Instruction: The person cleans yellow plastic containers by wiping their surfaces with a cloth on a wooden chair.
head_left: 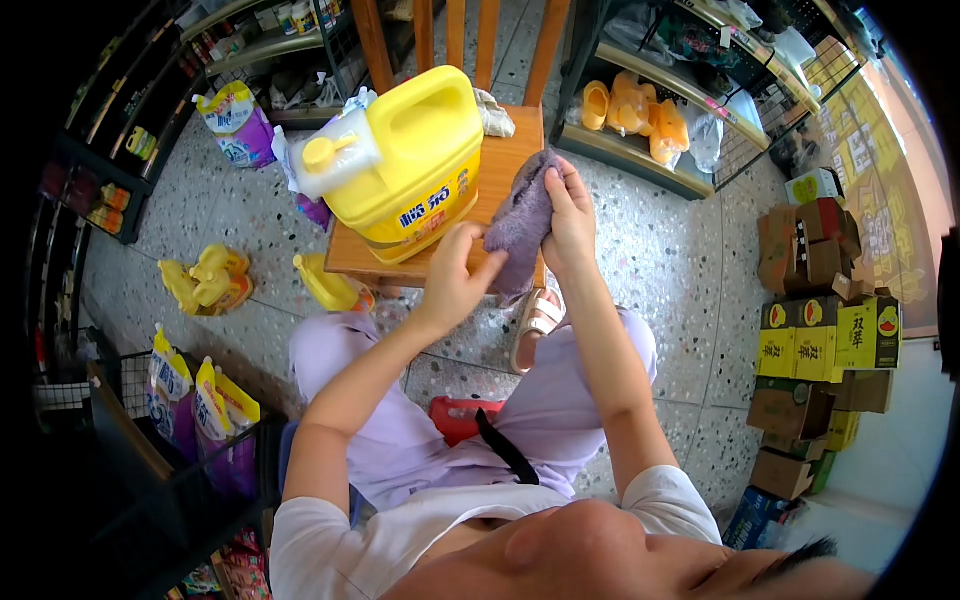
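A fuzzy purple-grey cloth (pixel 524 222) hangs between my two hands over the right edge of a wooden chair seat (pixel 512 165). My right hand (pixel 571 216) grips its upper right side, thumb on top. At the cloth's left edge, my left hand (pixel 458 278) is closed with thumb and fingers at the fabric; part of the grip is hidden. Just beyond my left hand, a large yellow detergent jug (pixel 424 165) stands on the seat. Clear plastic wraps a yellow pump or cap (pixel 328 153) at the jug's upper left side.
Another folded cloth (pixel 494 114) lies behind the jug. Yellow bottles (pixel 208 280) and a purple detergent bag (pixel 236 124) stand on the speckled floor at left. Stacked cartons (pixel 828 335) line the right side. Shelving (pixel 650 160) holding orange slippers stands at back right.
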A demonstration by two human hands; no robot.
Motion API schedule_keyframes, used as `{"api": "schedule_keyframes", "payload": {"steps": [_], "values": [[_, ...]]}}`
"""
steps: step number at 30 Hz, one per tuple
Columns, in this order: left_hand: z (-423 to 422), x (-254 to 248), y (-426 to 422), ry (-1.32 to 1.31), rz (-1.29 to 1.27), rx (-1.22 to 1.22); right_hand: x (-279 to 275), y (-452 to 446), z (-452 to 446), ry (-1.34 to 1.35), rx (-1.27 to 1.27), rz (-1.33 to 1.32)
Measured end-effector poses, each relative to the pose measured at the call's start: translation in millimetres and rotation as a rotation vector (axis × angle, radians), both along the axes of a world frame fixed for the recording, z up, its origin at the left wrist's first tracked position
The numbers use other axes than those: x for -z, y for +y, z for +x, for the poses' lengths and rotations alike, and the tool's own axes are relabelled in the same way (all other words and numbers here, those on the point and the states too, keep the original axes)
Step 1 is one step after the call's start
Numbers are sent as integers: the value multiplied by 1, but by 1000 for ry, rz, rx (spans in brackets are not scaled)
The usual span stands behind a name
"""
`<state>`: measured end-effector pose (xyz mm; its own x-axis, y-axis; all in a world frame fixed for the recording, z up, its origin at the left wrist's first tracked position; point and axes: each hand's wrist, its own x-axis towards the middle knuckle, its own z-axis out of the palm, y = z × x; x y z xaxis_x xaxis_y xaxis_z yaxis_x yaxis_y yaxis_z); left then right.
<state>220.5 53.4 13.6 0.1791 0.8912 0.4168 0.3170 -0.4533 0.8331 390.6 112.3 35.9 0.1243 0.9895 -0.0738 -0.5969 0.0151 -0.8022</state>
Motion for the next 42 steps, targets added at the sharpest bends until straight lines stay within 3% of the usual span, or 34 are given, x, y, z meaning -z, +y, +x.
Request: {"api": "schedule_keyframes", "payload": {"steps": [1,4,6,10,13,18,22,24,28,30,34,38,42], "values": [[-1,8,5,-27,-115,30,1,0,2,-62,-9,-12],[-1,14,11,-465,-470,115,4,-2,11,-348,-46,-49],[3,22,20,-715,-560,148,14,2,22,-525,-81,-77],[-5,9,20,-935,-817,179,14,-12,33,-953,-44,69],[-7,8,22,-956,-825,215,4,-22,43,-1087,-267,-12],[-1,6,21,-1012,-799,184,10,-35,56,-1105,-485,199],[-5,12,21,-961,-751,163,-7,-32,72,-1071,-525,184],[0,1,19,-932,-748,90,-5,-29,80,-831,-431,170],[-7,28,18,-605,-648,123,-3,-25,89,-384,-402,77],[-4,6,10,-518,-666,100,-5,-24,86,-194,-408,60],[-8,16,9,-294,-428,132,-9,-22,62,-419,-341,100],[4,7,5,-443,-383,200,-12,-25,35,-302,-481,69],[1,-6,5,-550,-473,244,-15,-26,18,-383,-636,75]]}}
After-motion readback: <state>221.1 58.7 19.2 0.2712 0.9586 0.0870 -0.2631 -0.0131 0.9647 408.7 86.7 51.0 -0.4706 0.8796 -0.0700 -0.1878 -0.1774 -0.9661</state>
